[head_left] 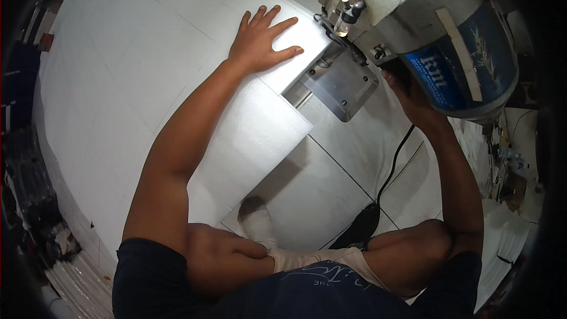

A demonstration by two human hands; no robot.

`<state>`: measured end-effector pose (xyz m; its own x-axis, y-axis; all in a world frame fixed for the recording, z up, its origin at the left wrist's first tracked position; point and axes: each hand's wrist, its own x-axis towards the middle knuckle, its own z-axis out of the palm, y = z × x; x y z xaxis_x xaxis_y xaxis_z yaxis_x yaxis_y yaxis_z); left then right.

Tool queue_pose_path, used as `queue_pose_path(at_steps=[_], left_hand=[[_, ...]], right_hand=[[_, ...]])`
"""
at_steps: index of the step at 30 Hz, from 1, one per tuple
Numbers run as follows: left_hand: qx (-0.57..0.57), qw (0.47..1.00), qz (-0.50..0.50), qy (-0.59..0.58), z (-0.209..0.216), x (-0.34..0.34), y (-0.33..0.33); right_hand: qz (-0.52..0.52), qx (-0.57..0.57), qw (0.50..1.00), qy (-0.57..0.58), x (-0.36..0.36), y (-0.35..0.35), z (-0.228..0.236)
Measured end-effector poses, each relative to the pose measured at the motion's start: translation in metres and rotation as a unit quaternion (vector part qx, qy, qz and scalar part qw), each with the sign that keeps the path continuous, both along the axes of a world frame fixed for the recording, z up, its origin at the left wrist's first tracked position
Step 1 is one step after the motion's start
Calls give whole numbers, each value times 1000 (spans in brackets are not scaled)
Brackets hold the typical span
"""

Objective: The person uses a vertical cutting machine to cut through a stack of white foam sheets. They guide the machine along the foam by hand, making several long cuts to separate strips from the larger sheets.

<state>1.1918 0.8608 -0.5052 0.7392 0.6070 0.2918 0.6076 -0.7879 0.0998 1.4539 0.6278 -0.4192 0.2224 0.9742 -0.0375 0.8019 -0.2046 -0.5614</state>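
Note:
My left hand (261,41) lies flat with its fingers spread on a stack of white foam sheets (295,32), close to the stack's edge beside the machine. An upright electric cutting machine (407,12) with a blue-labelled motor housing stands at the upper right. Its metal base plate (345,91) sits low against the corner of the stack. My right hand (413,97) reaches under the motor housing and is closed on the machine's dark handle; part of the hand is hidden by the housing. A lower white foam sheet (266,124) sticks out below the stack's corner.
White foam sheeting (118,82) spreads across the left side. A black cable (394,165) runs from the machine down over the tiled floor (331,189). My bent legs (224,254) are close below. Piled sheets (77,277) lie at the lower left.

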Motion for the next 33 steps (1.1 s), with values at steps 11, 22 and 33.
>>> queue_pose_path(at_steps=[11,22,33], left_hand=[[8,999,1,-47,2,-4,-3],[-55,992,-6,-111,-42,-5,13],[-83,991,-1,-107,-56,-3,20]], right_hand=[[15,149,978,-142,-3,17,-4],[-37,-92,981,-167,-19,72,-7],[17,-51,992,-113,-21,108,-22]])
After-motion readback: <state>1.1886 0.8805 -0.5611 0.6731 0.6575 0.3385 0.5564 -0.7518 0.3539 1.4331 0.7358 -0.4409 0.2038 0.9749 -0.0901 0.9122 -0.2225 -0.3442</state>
